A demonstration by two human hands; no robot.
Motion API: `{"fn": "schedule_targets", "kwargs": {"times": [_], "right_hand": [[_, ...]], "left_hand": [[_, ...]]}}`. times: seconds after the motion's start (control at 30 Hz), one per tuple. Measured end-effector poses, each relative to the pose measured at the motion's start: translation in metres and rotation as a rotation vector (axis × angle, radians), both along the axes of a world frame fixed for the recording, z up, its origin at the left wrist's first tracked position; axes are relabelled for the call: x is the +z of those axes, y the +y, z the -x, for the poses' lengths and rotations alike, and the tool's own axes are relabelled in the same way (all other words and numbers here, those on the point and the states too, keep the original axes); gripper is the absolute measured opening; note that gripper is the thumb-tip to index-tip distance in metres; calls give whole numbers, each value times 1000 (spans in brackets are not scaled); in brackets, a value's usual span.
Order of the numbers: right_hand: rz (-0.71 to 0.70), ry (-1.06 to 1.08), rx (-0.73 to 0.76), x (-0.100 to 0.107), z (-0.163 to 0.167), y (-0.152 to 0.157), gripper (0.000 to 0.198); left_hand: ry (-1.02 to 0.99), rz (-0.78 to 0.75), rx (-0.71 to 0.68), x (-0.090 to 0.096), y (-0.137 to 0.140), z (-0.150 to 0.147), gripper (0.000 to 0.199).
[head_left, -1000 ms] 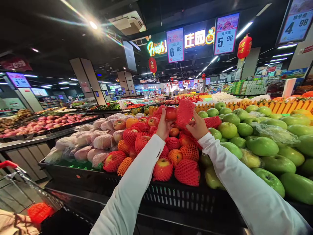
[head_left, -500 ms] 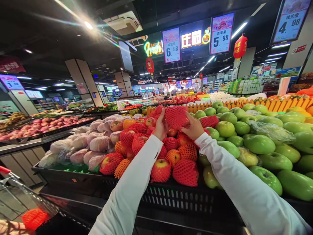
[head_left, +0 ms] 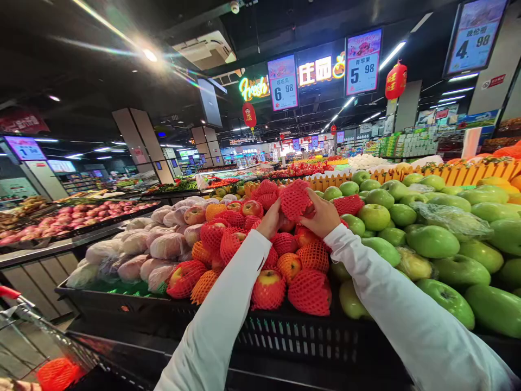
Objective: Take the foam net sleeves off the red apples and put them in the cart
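Observation:
Above the middle of the apple pile, a round apple in a red foam net (head_left: 295, 201) is held between my two hands. My right hand (head_left: 321, 216) grips it from the right, thumb low in front and fingers curled behind. On the other side, my left hand (head_left: 271, 220) is closed against its lower left; those fingertips are partly hidden. The net covers the whole side facing me, so no bare skin of the fruit shows. Below my hands lie red apples in red and orange foam nets, among them a netted apple (head_left: 268, 288) at the front edge.
A black crate (head_left: 301, 339) holds the fruit. Green apples (head_left: 433, 240) fill the right side, wrapped pinkish fruit (head_left: 166, 245) the left. A shopping cart (head_left: 36, 320) with a red-netted item (head_left: 60, 373) stands at lower left. Price screens (head_left: 363, 62) hang overhead.
The red net looked flat and squarish before; now it is rounded. My left hand has dropped slightly and its upright fingers have curled in. The view has shifted a little.

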State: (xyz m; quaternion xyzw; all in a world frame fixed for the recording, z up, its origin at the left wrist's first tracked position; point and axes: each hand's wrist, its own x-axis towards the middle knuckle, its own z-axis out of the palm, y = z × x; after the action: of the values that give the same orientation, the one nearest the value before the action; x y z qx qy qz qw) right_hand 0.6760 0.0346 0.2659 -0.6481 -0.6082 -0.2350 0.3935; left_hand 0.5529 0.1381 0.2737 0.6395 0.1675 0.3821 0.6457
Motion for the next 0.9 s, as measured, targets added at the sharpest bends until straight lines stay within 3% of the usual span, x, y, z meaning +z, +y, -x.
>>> {"fn": "schedule_targets", "kwargs": {"times": [0.13,0.23,0.4,0.53,0.67,0.8,0.9], "right_hand": [[106,3,-106,4,7,-6,79],[105,34,-140,4,9,-6,74],[-86,42,-64,1,5,-4,61],[-334,69,31,2,3,-7,36],[-431,107,93,3,2,-9,59],[-354,-19,171,-1,-2,0,103],[-251,-49,243,-7,-7,7,105]], "left_hand": [[68,-21,11,1,-2,1,64],[-29,5,-83,2,-4,2,72],[-192,14,-128,-1,-3,2,40],[-273,113,-34,-2,2,1,40],[-286,99,8,-2,7,3,49],[-311,43,-4,-4,6,3,64],[-312,-16,-47,-7,5,1,73]]}}
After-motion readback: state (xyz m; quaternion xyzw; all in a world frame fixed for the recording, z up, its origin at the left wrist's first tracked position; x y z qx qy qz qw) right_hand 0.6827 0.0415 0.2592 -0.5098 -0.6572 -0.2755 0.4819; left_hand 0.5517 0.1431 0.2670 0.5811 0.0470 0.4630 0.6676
